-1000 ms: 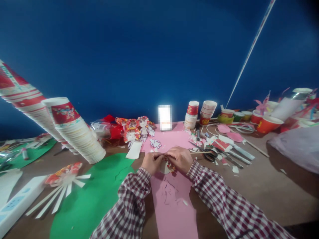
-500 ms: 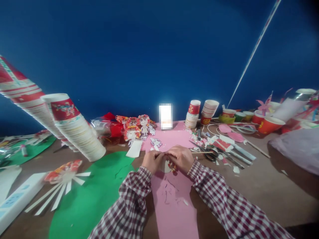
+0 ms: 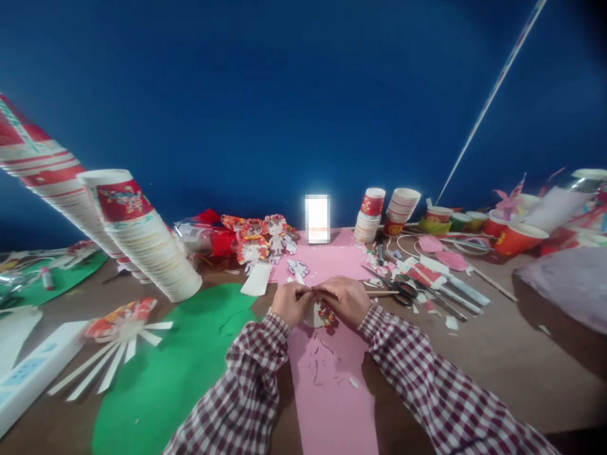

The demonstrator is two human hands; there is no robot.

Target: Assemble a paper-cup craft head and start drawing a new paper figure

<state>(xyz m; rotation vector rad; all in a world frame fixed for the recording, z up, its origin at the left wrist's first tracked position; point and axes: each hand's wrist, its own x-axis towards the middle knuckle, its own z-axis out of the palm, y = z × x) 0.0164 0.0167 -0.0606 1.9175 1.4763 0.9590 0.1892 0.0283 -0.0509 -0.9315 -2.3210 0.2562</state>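
Paper cutout (image 3: 313, 316), whitish w/ a red-orange patterned side, is up btwn both hands, just above pink paper (image 3: 334, 411) at ctr of table (image 3: 497, 360). L hand (image 3: 293, 304) & R hand (image 3: 345, 301) both pinch its top edge, thumbs & forefingers nearly meeting; exact grip partly hidden by knuckles. Dark thin scraps lie on pink paper below, nr the wrists. Thin stick (image 3: 383, 293) sticks out just R of R hand; can't tell if it's touching. Scissors (image 3: 406, 291) w/ dark handles lie by its far end, amid paper bits. Beyond L hand: white paper piece (image 3: 257, 279), small white cutout (image 3: 298, 268) & red-white paper figures (image 3: 275, 235). Bright screen (image 3: 317, 220), pixelated, stands at back ctr. L side: green paper (image 3: 161, 379), fringed paper piece (image 3: 124, 332) partly over it, tall leaning cup stack (image 3: 147, 246). Back R: two shorter stacks, one here (image 3: 370, 221).
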